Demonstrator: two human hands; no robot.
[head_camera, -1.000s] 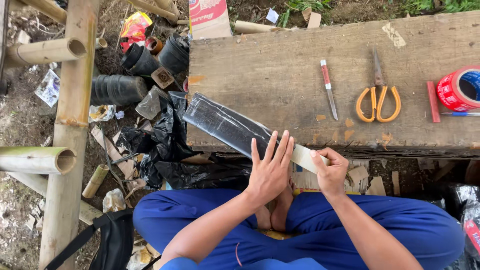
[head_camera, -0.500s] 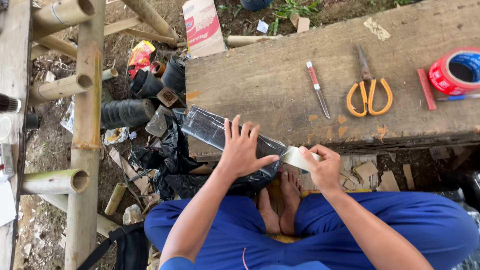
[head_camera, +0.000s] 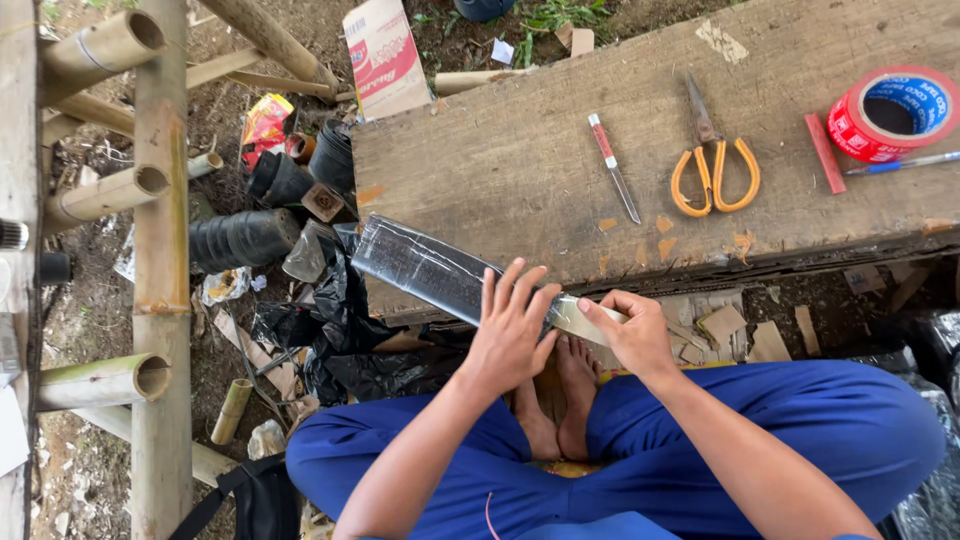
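A long bamboo tube wrapped in glossy black plastic (head_camera: 425, 267) lies slanted across the near edge of a wooden plank table (head_camera: 520, 170). My left hand (head_camera: 510, 330) rests flat on the wrapped part, fingers spread. My right hand (head_camera: 628, 330) grips the tube's bare pale end (head_camera: 578, 318). I sit cross-legged in blue trousers, bare feet under the tube.
On the plank lie a small utility knife (head_camera: 612, 165), orange-handled scissors (head_camera: 712, 165), a red stick (head_camera: 823, 152), a red tape roll (head_camera: 893, 112) and a pen (head_camera: 900, 163). A bamboo frame (head_camera: 160, 250) stands left. Black wrapped tubes (head_camera: 245, 238), black plastic and scraps litter the ground.
My left hand slid up along the wrapped tube, away from my right hand. The camera view shifted left and tilted; the tube stays in my right hand.
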